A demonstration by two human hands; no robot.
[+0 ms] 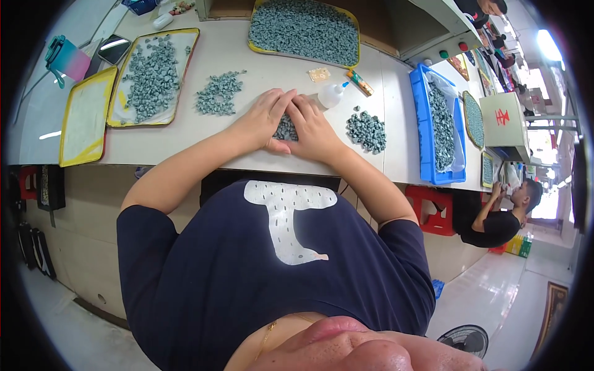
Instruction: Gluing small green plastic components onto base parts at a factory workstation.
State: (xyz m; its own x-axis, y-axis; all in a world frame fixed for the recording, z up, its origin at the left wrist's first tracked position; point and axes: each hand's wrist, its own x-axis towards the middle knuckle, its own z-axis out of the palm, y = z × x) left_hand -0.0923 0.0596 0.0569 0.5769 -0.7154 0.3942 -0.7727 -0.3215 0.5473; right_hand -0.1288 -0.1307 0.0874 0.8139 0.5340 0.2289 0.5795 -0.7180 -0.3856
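Note:
My left hand [263,117] and my right hand [314,127] rest side by side on the white worktable [185,139], fingers cupped around a small heap of grey-green pieces [285,128] between them. The hands touch at the fingertips and thumbs and hide most of that heap. A second loose pile of the same pieces [366,130] lies just right of my right hand, and a third pile [218,94] lies beyond my left hand.
Two yellow-rimmed trays [184,68] [86,115] sit at left, a larger full tray [303,29] at the back, a blue bin [427,133] of pieces at right. A small white squeeze bottle [331,94] stands behind my hands. Another person [501,216] sits at far right.

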